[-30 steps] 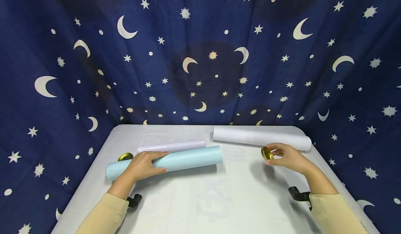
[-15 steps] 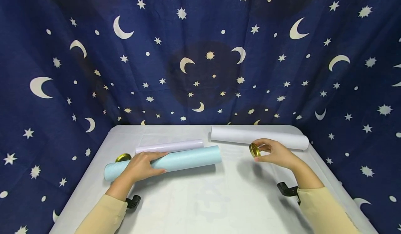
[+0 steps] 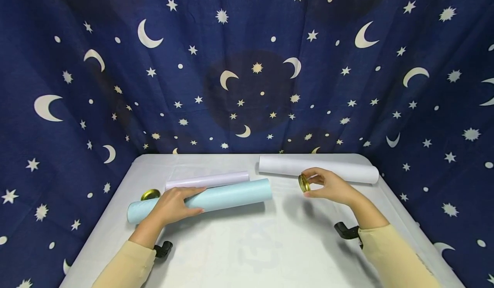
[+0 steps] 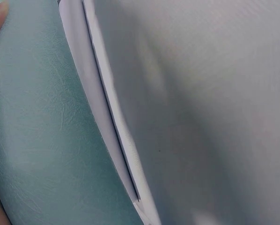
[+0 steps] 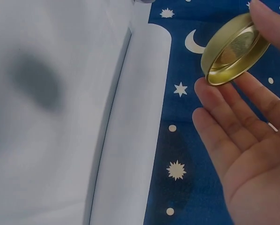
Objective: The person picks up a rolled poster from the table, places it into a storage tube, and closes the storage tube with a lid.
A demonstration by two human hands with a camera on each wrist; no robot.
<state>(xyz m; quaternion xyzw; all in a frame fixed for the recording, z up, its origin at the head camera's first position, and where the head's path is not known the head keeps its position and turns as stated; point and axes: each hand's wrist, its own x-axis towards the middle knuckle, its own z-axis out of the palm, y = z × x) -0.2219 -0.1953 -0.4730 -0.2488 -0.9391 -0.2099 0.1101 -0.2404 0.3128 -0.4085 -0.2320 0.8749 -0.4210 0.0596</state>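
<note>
My left hand (image 3: 177, 204) grips a light blue roll (image 3: 231, 195), fingers over its top and thumb along the near side. A dark shadow lies below the roll's right part. In the left wrist view the textured blue surface (image 4: 46, 117) fills the left side, with fingertips at its edge. My right hand (image 3: 329, 187) pinches a small round gold tin (image 5: 233, 49) by its rim, between thumb and fingers, above the table. Its shallow hollow side shows in the right wrist view. Behind the blue roll's left end sits another gold tin (image 3: 150, 194), partly hidden.
A thinner pale lilac roll (image 3: 208, 180) lies right behind the blue one. Along the back right rests a thick white roll (image 3: 318, 169). The white-covered table (image 3: 247, 245) meets a dark blue curtain (image 3: 254, 35) with moons and stars at the back and sides.
My right hand has moved left with the gold tin, away from the table's right side. The left hand stays on the blue roll. The head view has shifted slightly.
</note>
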